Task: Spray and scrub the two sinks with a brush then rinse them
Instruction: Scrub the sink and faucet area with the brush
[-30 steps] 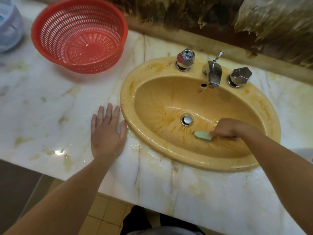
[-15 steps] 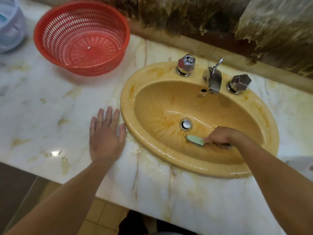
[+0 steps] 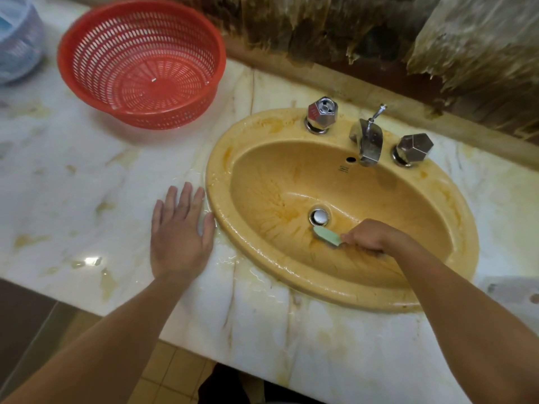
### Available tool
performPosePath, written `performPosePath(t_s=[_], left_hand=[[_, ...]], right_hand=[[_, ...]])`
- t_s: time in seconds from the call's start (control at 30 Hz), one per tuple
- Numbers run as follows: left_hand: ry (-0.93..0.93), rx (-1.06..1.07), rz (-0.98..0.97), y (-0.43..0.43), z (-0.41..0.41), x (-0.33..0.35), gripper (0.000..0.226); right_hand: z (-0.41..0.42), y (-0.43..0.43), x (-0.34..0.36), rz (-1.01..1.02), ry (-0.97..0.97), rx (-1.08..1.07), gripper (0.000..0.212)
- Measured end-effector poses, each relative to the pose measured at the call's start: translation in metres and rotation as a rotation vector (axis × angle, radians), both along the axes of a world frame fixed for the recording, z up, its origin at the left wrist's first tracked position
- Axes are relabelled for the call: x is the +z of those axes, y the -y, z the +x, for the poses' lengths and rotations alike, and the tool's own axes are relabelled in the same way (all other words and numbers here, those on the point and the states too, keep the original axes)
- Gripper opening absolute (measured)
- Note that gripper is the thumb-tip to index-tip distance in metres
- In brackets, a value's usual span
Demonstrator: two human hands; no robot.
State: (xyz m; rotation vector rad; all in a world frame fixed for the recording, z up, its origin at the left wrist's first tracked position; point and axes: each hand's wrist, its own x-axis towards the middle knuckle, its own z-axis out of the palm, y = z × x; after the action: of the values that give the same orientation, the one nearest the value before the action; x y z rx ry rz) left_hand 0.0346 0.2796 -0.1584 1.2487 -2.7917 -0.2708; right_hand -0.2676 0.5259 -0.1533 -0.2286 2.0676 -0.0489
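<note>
A yellow oval sink point(image 3: 262, 176) with orange stains is set in the marble counter. Inside the bowl, my right hand point(image 3: 372, 237) grips a pale green brush point(image 3: 326, 235), whose head lies on the basin floor just below the chrome drain point(image 3: 319, 216). My left hand point(image 3: 179, 231) rests flat on the wet counter, fingers spread, right beside the sink's left rim. A chrome faucet point(image 3: 369, 142) and two faceted knobs, one on the left point(image 3: 322, 112) and one on the right point(image 3: 414, 148), stand at the sink's back edge. Only one sink is in view.
A red plastic basket point(image 3: 140, 62) stands on the marble counter point(image 3: 73, 185) at the back left. A bluish basket point(image 3: 17, 39) shows at the far left edge. A stained brown wall point(image 3: 350, 30) rises behind the sink. Tiled floor point(image 3: 166, 374) shows below the counter edge.
My right hand has slid the brush leftward across the basin floor, nearer the drain. My left hand has stayed on the counter.
</note>
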Motion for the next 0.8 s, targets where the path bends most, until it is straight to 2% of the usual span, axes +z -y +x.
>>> performPosePath(t_s=[0.07,0.1,0.2,0.3,0.4,0.43,0.5,0.53,0.63,0.67,0.77,0.8], left_hand=[[-0.007,0.000,0.004,0.000,0.000,0.000,0.063],[-0.009,-0.002,0.005,0.000,0.000,0.000,0.063],[-0.009,-0.002,0.007,0.000,0.000,0.000,0.062],[-0.011,-0.002,0.004,0.000,0.000,0.000,0.062],[-0.021,-0.004,0.006,0.000,0.000,0.000,0.062],[-0.023,-0.002,0.007,0.000,0.000,0.000,0.062],[-0.026,0.001,0.008,0.000,0.000,0.000,0.062],[-0.028,-0.001,0.009,0.000,0.000,-0.001,0.061],[-0.024,0.001,0.011,0.000,0.000,-0.001,0.062],[-0.020,0.002,0.011,0.000,0.000,-0.001,0.062],[-0.019,0.000,0.009,0.000,0.000,0.000,0.062],[-0.020,0.000,0.010,0.000,0.000,0.000,0.062]], right_hand=[[0.005,0.007,0.000,-0.026,0.156,-0.042,0.034],[0.009,0.010,0.001,-0.016,0.171,-0.043,0.033],[0.009,0.015,-0.003,-0.030,0.011,0.024,0.035],[0.013,0.025,0.000,-0.033,0.207,-0.041,0.034],[0.014,0.028,-0.004,-0.061,-0.042,0.051,0.036],[0.014,0.030,-0.004,-0.062,-0.002,0.049,0.035],[0.018,0.032,-0.001,-0.051,0.220,-0.012,0.032],[0.020,0.034,0.002,-0.041,0.240,-0.014,0.031],[0.020,0.040,-0.008,-0.121,-0.119,0.115,0.036],[0.020,0.042,-0.012,-0.146,-0.118,0.109,0.036],[0.025,0.051,-0.012,-0.130,0.214,-0.009,0.031],[0.027,0.055,-0.011,-0.124,0.216,-0.019,0.029]])
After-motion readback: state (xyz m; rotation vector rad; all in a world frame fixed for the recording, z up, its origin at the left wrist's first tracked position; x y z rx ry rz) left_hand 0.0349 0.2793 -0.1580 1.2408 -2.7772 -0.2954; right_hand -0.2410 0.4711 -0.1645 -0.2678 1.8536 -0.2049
